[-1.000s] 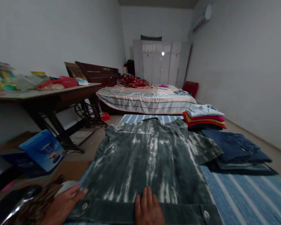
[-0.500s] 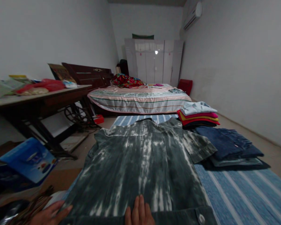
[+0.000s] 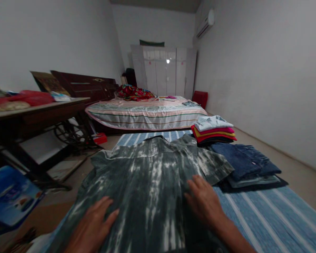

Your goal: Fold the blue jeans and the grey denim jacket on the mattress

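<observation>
Blue box: a printed blue box sits at the lower left, cut by the edge of view; its contents cannot be made out.
Red bag: a crumpled red bag lies on the table at left; what it holds is hidden.
Red box: a small red box rests on the floor near the table's legs.
Wardrobe: a pale wardrobe stands closed at the far wall, beyond a bed with a red floral quilt.
Left hand: the left hand comes in from the bottom, back up, angled toward the far end, over the shirt's left side.
Right hand: the right hand slants inward over the shirt's right side, its bare arm running to the lower right.
Fingers: both hands released; left fingers loosely spread, thumb apart; right fingers slightly bent, blurred; how firmly either presses the cloth, one cannot tell.
Shirt: the streaked dark green shirt lies spread on the striped sheet, collar at the far end, beneath both hands; one sleeve stretches right, beside the jeans.
Pile: folded clothes, pale blue on top, sit just beyond the jeans.
</observation>
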Motion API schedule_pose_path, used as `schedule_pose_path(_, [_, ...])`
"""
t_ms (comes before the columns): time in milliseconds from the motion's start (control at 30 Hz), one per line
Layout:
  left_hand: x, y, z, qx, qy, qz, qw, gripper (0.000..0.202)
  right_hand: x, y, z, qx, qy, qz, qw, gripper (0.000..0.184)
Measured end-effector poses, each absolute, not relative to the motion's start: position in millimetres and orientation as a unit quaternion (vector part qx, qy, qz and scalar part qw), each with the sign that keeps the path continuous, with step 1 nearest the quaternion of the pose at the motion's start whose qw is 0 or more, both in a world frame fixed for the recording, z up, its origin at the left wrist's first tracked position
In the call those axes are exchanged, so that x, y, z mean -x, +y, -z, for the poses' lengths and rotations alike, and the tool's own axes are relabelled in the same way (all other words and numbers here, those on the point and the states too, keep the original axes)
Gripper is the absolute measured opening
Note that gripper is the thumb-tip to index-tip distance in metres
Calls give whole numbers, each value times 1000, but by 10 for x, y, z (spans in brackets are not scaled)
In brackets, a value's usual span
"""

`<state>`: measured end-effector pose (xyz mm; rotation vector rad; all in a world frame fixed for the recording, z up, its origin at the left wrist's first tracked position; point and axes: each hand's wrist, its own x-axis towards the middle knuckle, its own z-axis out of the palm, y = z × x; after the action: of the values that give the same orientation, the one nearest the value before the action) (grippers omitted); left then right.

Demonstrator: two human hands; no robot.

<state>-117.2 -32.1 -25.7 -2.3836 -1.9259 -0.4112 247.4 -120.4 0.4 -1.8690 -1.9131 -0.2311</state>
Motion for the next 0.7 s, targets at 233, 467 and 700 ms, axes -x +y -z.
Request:
schedule_pose_path(233, [-392,199,70,825,-562,62,-19,48,-3498,-686,-332,838,-516,176,26,37])
schedule_pose_path(467, [-945,717,268,782,-621,60,-10,53,-3671,-460,-223,832,-535,147,-36,24])
schedule_pose_path(700, [-959,953,628,792,-606,74,-5,57,-3751,-282,-93,848,-502,163,-41,23])
